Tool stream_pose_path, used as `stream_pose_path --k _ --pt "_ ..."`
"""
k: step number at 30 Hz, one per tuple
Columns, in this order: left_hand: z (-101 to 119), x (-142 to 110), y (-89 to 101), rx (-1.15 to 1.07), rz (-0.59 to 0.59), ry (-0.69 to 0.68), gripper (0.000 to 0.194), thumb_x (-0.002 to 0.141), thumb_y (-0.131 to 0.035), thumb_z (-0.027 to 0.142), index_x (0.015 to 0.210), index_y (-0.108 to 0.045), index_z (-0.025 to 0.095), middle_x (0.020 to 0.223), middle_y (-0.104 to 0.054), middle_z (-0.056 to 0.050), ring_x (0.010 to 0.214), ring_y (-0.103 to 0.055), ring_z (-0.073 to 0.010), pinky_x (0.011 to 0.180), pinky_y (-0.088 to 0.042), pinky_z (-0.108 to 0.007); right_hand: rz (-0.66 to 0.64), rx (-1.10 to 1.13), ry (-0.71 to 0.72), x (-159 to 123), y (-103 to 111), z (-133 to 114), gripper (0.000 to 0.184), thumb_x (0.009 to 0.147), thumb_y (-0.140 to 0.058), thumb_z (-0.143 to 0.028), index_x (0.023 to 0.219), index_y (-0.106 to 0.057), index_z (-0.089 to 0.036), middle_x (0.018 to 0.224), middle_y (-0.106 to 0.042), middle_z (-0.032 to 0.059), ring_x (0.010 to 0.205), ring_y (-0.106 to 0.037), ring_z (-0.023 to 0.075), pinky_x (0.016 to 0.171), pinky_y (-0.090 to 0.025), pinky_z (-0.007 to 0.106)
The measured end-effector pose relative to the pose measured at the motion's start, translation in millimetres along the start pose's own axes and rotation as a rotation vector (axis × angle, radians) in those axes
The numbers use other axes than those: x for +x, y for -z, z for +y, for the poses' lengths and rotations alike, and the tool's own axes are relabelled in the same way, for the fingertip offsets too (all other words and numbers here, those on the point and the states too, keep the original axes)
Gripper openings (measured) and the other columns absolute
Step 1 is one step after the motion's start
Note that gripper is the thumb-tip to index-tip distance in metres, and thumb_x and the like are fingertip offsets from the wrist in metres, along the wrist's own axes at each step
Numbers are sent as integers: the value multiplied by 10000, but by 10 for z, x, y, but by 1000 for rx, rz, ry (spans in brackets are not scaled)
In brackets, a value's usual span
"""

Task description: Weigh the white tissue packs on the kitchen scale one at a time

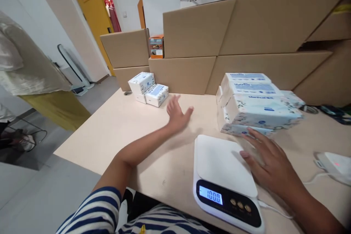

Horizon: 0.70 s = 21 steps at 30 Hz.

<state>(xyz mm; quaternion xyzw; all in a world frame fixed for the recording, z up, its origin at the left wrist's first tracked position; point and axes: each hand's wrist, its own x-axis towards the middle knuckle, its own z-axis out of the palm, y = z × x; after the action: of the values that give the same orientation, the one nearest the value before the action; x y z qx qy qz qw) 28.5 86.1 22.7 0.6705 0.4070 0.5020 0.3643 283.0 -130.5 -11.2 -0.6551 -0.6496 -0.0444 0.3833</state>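
Observation:
My left hand (177,115) hovers over the table beside a small group of tissue packs (157,95), fingers spread and holding nothing. Over the right edge of a white digital scale (223,164) is my right hand (267,162), its fingers apart. No pack lies on the scale's plate, though the lit display (210,195) appears to read 100.0. Just beyond the right fingertips stands a larger stack of tissue packs (264,108), white and pale blue with printed leaves. Whether those fingertips touch the stack I cannot tell.
Cardboard boxes (189,75) are piled along the table's back edge, with a small orange box (156,46) among them. A white device (336,164) with a cable sits at the right. A person (35,58) stands left of the table (109,128).

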Motion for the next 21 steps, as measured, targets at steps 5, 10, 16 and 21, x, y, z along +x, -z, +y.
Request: stream_pose_path --k 5,10,16,21 --pt "125 1045 1315 298 460 -79 902 911 -912 358 1616 -371 204 1825 -276 -214 1759 -135 -379 1440 5 -565 140 71 -28 -10 116 -32 607 968 -517 -699 1574 -480 -717 1600 -649 40 1511 -605 397 1232 -558 620" --pt "-139 1416 2034 256 396 34 1234 785 -1011 205 1709 -205 63 1804 -212 -337 1740 -217 -374 1428 -167 -507 180 65 -72 8 141 -86 583 970 -485 -760 1550 -514 -709 1581 -660 58 1527 -590 376 1280 -520 552" --pt "-307 1480 1850 272 419 -44 1096 857 -962 435 1653 -322 36 1775 -248 -261 1743 -167 -435 1426 -135 -607 209 -42 -75 55 174 -141 585 1027 -461 -704 1491 -673 -416 1539 -688 141 1513 -623 380 1304 -526 617" --pt "180 1553 1997 315 380 -163 1174 776 -1032 325 1622 -274 28 1758 -267 -184 1721 -204 -301 1495 -48 -435 318 -124 -60 110 256 -204 556 1054 -457 -674 1402 -688 -308 1514 -669 197 1488 -646 330 1302 -532 556"
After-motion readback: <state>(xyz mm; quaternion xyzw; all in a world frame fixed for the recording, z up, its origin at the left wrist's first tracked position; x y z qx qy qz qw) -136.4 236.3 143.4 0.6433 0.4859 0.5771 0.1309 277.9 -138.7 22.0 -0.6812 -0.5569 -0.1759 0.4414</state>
